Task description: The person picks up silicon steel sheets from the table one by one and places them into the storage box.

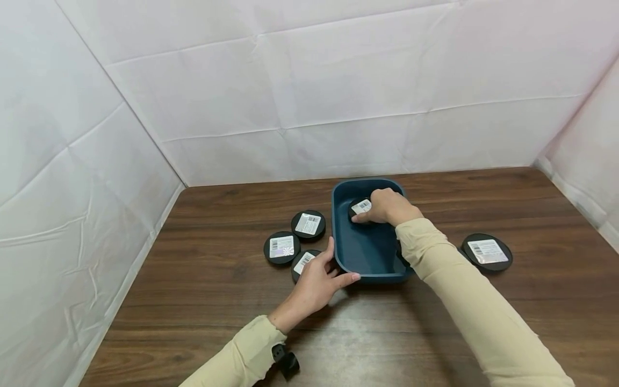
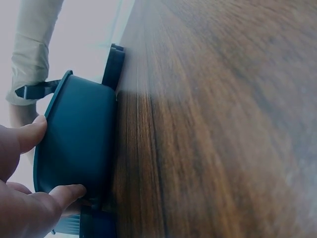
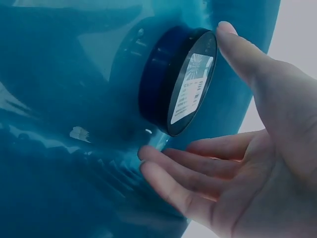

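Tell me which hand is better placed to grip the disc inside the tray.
Right, probably: the right hand is inside the tray, thumb and fingers close to the disc. The left hand is outside, touching the tray's near-left corner.

Head cam up high, facing forward-down over the table (image 1: 193, 301); left-wrist cam low, sideways, near the tray's (image 2: 79, 134) outer wall; right-wrist cam close, facing inside, sharing the black disc (image 3: 190, 84) with head.
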Motion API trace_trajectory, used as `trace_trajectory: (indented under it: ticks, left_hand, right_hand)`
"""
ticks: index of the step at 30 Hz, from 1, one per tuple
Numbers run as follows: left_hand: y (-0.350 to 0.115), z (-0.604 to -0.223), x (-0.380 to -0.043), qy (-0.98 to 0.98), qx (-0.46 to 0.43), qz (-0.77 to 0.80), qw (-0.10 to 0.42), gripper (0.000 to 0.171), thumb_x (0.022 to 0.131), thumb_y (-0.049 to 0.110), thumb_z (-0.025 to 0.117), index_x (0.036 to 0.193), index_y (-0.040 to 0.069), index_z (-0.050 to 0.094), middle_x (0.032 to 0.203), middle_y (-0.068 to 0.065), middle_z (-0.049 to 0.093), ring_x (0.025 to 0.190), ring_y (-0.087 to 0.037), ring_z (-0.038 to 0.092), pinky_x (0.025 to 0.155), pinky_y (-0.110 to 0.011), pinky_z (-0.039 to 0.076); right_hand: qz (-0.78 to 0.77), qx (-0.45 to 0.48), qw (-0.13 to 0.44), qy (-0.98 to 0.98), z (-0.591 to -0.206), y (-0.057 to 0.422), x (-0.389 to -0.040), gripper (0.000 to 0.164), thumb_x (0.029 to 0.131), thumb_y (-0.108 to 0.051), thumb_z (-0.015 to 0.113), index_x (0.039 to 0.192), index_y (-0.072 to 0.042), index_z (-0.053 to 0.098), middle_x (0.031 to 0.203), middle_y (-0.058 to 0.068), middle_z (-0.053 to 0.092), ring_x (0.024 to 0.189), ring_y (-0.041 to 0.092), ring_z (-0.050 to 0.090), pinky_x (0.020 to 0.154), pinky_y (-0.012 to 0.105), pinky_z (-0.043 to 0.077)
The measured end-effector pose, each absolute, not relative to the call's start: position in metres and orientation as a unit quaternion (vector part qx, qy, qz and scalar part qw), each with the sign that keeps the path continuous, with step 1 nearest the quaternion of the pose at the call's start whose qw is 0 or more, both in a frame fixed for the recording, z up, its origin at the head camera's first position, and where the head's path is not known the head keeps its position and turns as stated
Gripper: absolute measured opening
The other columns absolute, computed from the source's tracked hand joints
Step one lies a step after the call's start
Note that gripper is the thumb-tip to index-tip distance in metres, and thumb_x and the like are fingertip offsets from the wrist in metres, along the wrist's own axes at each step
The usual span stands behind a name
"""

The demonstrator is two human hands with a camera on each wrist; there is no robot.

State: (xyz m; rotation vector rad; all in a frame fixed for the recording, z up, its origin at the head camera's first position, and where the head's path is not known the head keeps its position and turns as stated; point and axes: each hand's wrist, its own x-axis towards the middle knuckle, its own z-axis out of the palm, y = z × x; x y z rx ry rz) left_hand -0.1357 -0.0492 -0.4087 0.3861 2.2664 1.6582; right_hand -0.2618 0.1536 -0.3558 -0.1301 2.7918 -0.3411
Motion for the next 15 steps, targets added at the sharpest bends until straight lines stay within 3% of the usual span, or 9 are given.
trace_trajectory:
  ticks: [4, 6, 9, 12, 15]
  left_hand:
    - [-0.049, -0.409, -0.137, 0.788, 0.136, 0.581, 0.150, 0.095, 0.092, 0.025, 0.074, 0.160, 0.003, 0.011, 0.163, -0.018, 0.028, 0.140, -0.031, 0.047, 0.109, -0.039, 0.047]
    - [-0.050, -0.409, -0.136, 0.789, 0.135, 0.581, 0.149, 0.096, 0.091, 0.025, 0.075, 0.160, 0.003, 0.012, 0.163, -0.018, 0.029, 0.140, -0.032, 0.047, 0.109, -0.039, 0.047]
    - [-0.049, -0.409, -0.137, 0.790, 0.134, 0.580, 0.149, 0.096, 0.091, 0.025, 0.075, 0.160, 0.004, 0.012, 0.163, -0.018, 0.028, 0.140, -0.032, 0.047, 0.109, -0.040, 0.047]
    - [-0.049, -0.409, -0.137, 0.792, 0.131, 0.577, 0.148, 0.096, 0.091, 0.026, 0.075, 0.160, 0.004, 0.012, 0.164, -0.018, 0.028, 0.140, -0.032, 0.048, 0.109, -0.040, 0.047]
    - [-0.050, -0.409, -0.138, 0.794, 0.128, 0.576, 0.148, 0.096, 0.091, 0.027, 0.075, 0.160, 0.004, 0.012, 0.164, -0.018, 0.028, 0.140, -0.032, 0.048, 0.109, -0.040, 0.047]
  right_hand:
    - [-0.128, -0.045, 0.156, 0.978, -0.353, 0.155, -0.259, 0.055, 0.090, -0.055, 0.069, 0.102, -0.001, 0.069, 0.090, 0.011, 0.064, 0.084, 0.025, 0.060, 0.080, 0.041, 0.053]
    - [-0.134, -0.046, 0.153, 0.978, -0.351, 0.156, -0.258, 0.050, 0.090, -0.055, 0.069, 0.084, -0.006, 0.066, 0.074, 0.005, 0.054, 0.074, 0.022, 0.056, 0.072, 0.036, 0.049]
    - [-0.140, -0.055, 0.146, 0.978, -0.347, 0.158, -0.257, 0.049, 0.091, -0.054, 0.069, 0.071, -0.010, 0.059, 0.064, 0.000, 0.040, 0.066, 0.019, 0.050, 0.064, 0.031, 0.043]
    - [-0.142, -0.064, 0.137, 0.978, -0.342, 0.161, -0.254, 0.048, 0.092, -0.051, 0.069, 0.069, -0.011, 0.056, 0.062, -0.001, 0.037, 0.062, 0.018, 0.048, 0.061, 0.030, 0.041]
    - [-0.143, -0.070, 0.130, 0.979, -0.338, 0.163, -0.252, 0.046, 0.092, -0.049, 0.069, 0.082, -0.005, 0.062, 0.070, 0.005, 0.048, 0.068, 0.021, 0.053, 0.064, 0.033, 0.045]
